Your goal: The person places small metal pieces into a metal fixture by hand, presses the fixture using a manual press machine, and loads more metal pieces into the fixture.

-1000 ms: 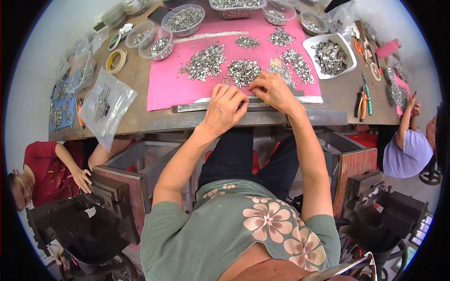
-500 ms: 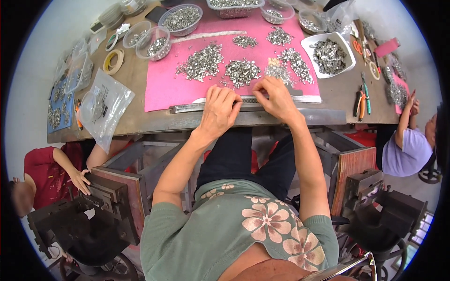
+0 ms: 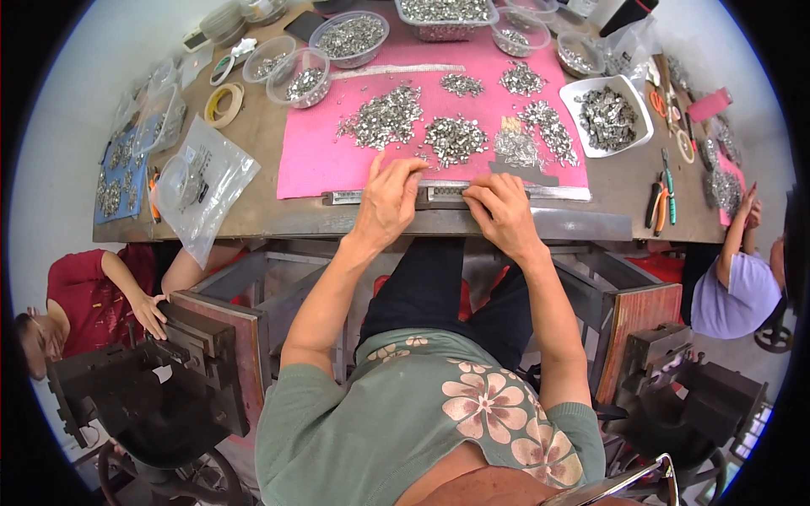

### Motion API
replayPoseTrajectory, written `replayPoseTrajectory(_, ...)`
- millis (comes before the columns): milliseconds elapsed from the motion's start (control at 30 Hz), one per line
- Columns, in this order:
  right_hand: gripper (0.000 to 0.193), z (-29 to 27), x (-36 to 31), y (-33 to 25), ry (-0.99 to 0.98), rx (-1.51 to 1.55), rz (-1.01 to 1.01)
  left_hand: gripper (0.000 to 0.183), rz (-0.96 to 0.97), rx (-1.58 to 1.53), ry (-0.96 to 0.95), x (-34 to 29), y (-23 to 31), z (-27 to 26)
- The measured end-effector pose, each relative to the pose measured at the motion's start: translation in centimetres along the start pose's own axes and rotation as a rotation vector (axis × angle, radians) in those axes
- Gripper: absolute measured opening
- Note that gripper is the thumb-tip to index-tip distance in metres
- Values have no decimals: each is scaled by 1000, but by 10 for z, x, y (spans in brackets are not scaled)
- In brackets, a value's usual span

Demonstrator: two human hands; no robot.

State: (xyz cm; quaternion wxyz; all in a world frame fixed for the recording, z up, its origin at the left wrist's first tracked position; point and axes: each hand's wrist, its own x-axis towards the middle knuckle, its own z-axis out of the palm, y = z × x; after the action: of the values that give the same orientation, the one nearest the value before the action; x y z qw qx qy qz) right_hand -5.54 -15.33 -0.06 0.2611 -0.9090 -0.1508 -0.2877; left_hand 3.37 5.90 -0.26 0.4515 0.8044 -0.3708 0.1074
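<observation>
A long narrow metal strip (image 3: 346, 198) lies along the front edge of the pink mat, with a row of small dark slots showing between my hands. My left hand (image 3: 386, 202) is over its left part, fingers spread, one tip reaching toward loose silvery pieces. My right hand (image 3: 504, 212) is closed at the strip, thumb and fingertips pressed together; anything between them is too small to make out. Just beyond are heaps of small metal pieces, the nearest heap (image 3: 456, 139) in the middle and a larger heap (image 3: 384, 118) to its left. Thin light pins (image 3: 516, 150) lie by a grey plate.
Clear tubs (image 3: 350, 40) of metal pieces line the back. A white square bowl (image 3: 645, 126) stands right, with pliers (image 3: 656, 202) nearby. Left are a tape roll (image 3: 224, 105) and a plastic bag (image 3: 215, 181). Co-workers sit at both sides: a red sleeve (image 3: 93, 291), a lilac sleeve (image 3: 738, 295).
My left hand has shifted from the strip toward the heaps, its fingers spreading. My right hand has drawn back onto the strip. The whole view has shifted slightly.
</observation>
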Motion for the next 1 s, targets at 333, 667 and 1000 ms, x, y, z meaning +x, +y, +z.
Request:
replayPoseTrajectory(333, 13, 21, 40, 3, -110, 162, 33, 11, -34, 267, 134, 11, -29, -30)
replayPoseTrajectory(667, 7, 44, 67, 15, -235, 52, -42, 7, -61, 388, 98, 21, -39, -22)
replayPoseTrajectory(1000, 10, 46, 84, 20, -154, -7, 92, 11, -68, 408, 44, 26, -44, -19)
